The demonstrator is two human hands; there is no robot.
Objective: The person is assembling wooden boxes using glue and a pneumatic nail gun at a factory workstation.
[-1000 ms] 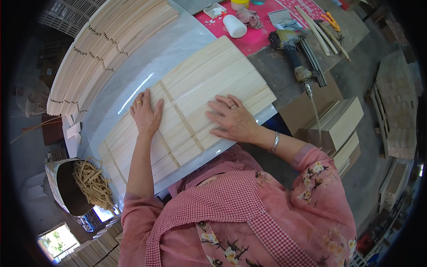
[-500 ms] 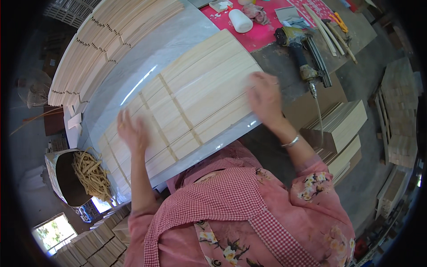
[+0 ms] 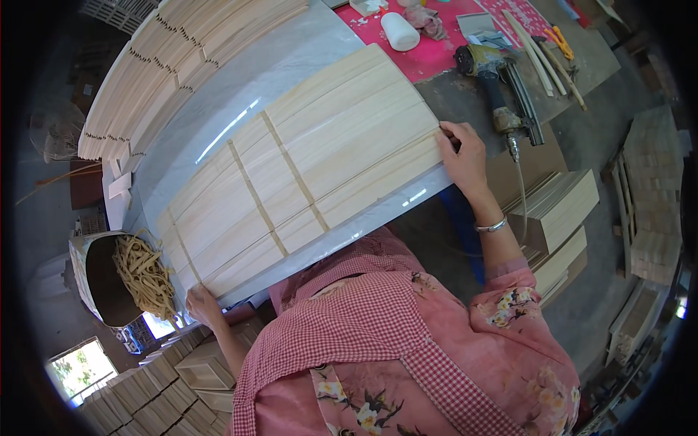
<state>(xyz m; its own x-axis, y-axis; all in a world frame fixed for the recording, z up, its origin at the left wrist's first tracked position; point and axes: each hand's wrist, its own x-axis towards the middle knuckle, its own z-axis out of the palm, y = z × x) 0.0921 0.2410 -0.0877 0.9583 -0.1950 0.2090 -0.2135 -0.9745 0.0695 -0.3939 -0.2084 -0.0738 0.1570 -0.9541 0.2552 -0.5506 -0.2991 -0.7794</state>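
Note:
Pale wooden boards [image 3: 349, 138] lie side by side on the grey tabletop, forming one wide slab with narrow darker grooves running across it. My right hand [image 3: 465, 156] grips the right end of the boards, thumb and fingers bent at the edge. At the near left corner, my left hand [image 3: 204, 305] is closed on the other end; its fingertips are partly hidden. A silver bangle circles my right wrist.
A nail gun [image 3: 498, 91] with a hose lies on the table's right part. A white bottle [image 3: 400, 32] stands on a pink sheet beyond. Stacked slats [image 3: 145, 87] fill the far left. A bin [image 3: 98, 280] with tan strips [image 3: 143, 272] sits left; boxed boards [image 3: 560, 211] are at right.
My left hand has come down and left from above the boards to their near left corner. My right hand has moved right and slightly down onto their right end.

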